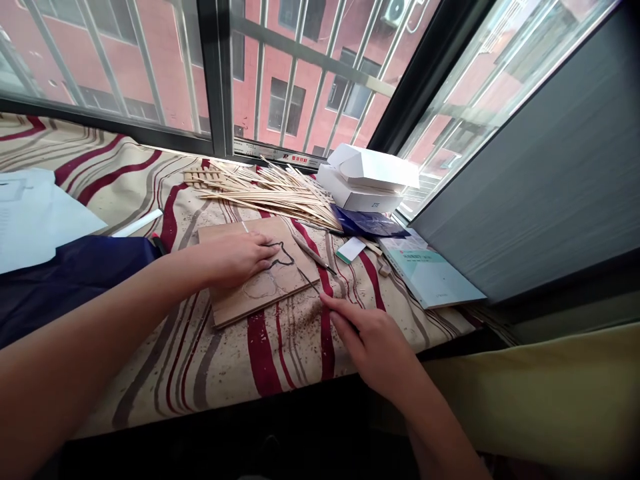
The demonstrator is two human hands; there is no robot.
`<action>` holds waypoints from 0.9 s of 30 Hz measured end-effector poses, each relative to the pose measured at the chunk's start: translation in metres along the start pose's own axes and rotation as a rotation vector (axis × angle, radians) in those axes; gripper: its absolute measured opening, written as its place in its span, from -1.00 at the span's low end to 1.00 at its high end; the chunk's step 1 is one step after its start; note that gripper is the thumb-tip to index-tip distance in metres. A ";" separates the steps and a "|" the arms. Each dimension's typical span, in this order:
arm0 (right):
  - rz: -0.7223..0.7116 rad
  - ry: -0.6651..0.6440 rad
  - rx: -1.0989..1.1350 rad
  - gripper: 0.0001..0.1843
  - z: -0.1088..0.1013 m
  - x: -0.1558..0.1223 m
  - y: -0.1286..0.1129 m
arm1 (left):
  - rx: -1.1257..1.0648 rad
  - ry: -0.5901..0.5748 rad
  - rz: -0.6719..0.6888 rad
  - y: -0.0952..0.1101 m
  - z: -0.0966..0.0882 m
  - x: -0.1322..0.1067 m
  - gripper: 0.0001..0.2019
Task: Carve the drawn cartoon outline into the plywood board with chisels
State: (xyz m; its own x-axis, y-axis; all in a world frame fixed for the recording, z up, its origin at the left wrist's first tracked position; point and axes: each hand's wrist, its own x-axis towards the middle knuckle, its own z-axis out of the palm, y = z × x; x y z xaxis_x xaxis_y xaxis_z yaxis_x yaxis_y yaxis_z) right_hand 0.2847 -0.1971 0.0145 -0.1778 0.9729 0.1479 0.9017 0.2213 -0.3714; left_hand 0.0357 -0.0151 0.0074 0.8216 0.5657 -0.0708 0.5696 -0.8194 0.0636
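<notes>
My left hand (240,257) lies flat on a square wooden board (240,312), fingers stretched together across its top. A dark, curved outline (286,253) is drawn or cut into the board beside my fingertips, with a fainter rounded one below it. In my closed right hand (377,337) is a slim, dark carving tool (309,280), whose thin end reaches over the board's right edge. The rest of its handle is hidden by my fingers. Another pen-like tool (315,255) lies along the board's upper right edge.
Wood crumbs dot the striped cloth (265,360). Behind the board lies a heap of thin wooden sticks (280,193) beside a white box (370,180). A book (433,273) and a small white-green block (351,249) are at right. Papers (30,213) and dark-blue sheeting (100,260) lie left.
</notes>
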 end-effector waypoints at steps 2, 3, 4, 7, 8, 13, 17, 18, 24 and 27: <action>0.022 -0.003 -0.029 -0.53 0.000 0.001 -0.001 | -0.005 -0.007 -0.004 0.000 0.000 0.000 -0.41; 0.022 -0.007 -0.037 -0.52 0.000 0.001 -0.002 | -0.007 -0.008 -0.008 0.000 0.000 -0.001 -0.40; 0.017 -0.009 -0.038 -0.52 0.000 0.001 -0.003 | -0.009 -0.005 -0.008 0.000 0.000 -0.001 -0.39; 0.007 -0.010 -0.041 -0.52 -0.001 0.002 -0.005 | -0.013 0.026 0.012 -0.002 0.002 -0.001 -0.39; 0.010 -0.015 -0.063 -0.52 -0.001 0.003 -0.005 | -0.015 0.033 0.017 -0.003 0.003 0.000 -0.40; -0.065 -0.027 -0.221 -0.51 -0.004 -0.001 -0.004 | -0.031 0.013 0.020 -0.002 0.002 0.001 -0.43; -0.142 0.007 -0.322 -0.50 -0.005 -0.004 -0.001 | -0.040 -0.015 0.001 0.003 -0.003 0.000 -0.40; -0.160 0.008 -0.334 -0.50 -0.005 -0.004 0.000 | -0.045 -0.020 -0.008 0.003 -0.004 0.000 -0.40; -0.200 -0.013 -0.436 -0.51 -0.005 0.000 -0.003 | -0.055 -0.008 -0.002 0.003 -0.003 -0.001 -0.44; -0.221 -0.039 -0.445 -0.50 -0.008 0.001 -0.004 | -0.060 -0.007 -0.024 0.004 -0.003 -0.001 -0.45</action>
State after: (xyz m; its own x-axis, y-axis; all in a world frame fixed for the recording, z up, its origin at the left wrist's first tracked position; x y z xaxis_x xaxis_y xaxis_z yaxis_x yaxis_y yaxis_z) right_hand 0.2840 -0.1977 0.0239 -0.3908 0.9096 0.1409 0.9199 0.3808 0.0936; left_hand 0.0374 -0.0183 0.0111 0.8075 0.5845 -0.0798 0.5899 -0.7983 0.1214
